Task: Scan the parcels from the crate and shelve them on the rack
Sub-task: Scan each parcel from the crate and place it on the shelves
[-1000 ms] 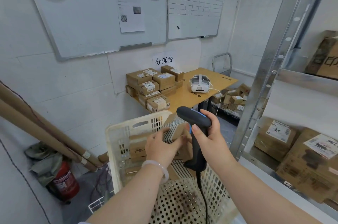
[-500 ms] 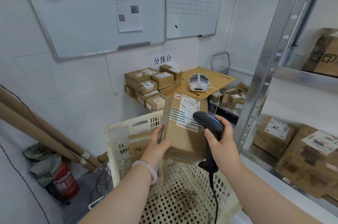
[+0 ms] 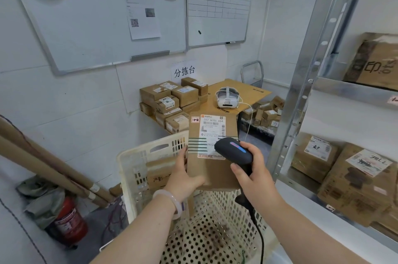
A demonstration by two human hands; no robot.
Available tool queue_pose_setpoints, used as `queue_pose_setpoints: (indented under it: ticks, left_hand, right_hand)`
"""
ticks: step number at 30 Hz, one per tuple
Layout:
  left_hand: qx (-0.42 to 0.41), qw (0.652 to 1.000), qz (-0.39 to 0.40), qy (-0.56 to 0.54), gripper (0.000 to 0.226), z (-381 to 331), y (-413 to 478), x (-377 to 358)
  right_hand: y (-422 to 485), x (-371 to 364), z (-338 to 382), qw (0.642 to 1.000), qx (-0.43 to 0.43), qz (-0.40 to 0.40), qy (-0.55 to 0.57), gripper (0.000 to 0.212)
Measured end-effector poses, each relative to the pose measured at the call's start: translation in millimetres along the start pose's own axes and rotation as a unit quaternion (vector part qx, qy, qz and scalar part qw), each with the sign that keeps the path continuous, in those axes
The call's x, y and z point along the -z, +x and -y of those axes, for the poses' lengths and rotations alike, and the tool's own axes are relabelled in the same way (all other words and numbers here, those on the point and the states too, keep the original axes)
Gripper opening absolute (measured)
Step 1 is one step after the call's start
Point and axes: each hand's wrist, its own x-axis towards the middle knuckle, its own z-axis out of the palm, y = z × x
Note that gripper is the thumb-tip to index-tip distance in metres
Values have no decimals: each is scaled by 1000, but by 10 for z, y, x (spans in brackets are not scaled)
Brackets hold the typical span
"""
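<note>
1 parcel (image 3: 215, 172) is out of the crate (image 3: 137, 160) and held upright above its rim, label towards us. Our left hand (image 3: 185, 177) grips the parcel's lower left edge, thumb on the front face. Our right hand (image 3: 252, 175) is wrapped round the handle of the scanner (image 3: 233, 151), whose head sits just over the lower right of the shipping label. We judge this to be the scan step for this parcel; whether the code has registered we cannot tell.

At least 1 more brown box (image 3: 159, 177) leans inside the crate by its far wall, and much of the perforated floor shows bare, so few seem left. The rack (image 3: 301, 95) on our right holds several boxes (image 3: 361, 181). This parcel is not yet shelved, and the crate's remainder follows.
</note>
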Motion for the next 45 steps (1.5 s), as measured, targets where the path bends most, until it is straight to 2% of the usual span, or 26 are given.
queue_pose_setpoints:
  ticks: [2,6,13,20,32,39,45]
  left_hand:
    - [-21,1000,7,-11,114,34,-5,-13]
    - [-55,997,-28,38,107,15,-40,-59]
    - [-108,981,-25,161,92,80,-16,-121]
    - [-123,981,-68,134,94,227,-30,-184]
    - [-146,974,-125,117,90,267,49,-233]
    - [-157,972,-131,113,91,207,104,-239]
    - [-173,974,-95,111,90,191,133,-305]
  right_hand:
    - [-14,1,5,1000,3,7,-11,56]
    - [-57,-7,-16,999,16,17,-27,60]
    - [-96,-2,-50,999,15,17,-43,57]
    - [-137,-44,-21,998,28,19,-47,59]
    - [-164,-76,99,995,49,-45,-80,57]
    - [-168,-31,126,993,60,-70,-74,57]
    - [-233,95,218,990,65,-80,-100,60]
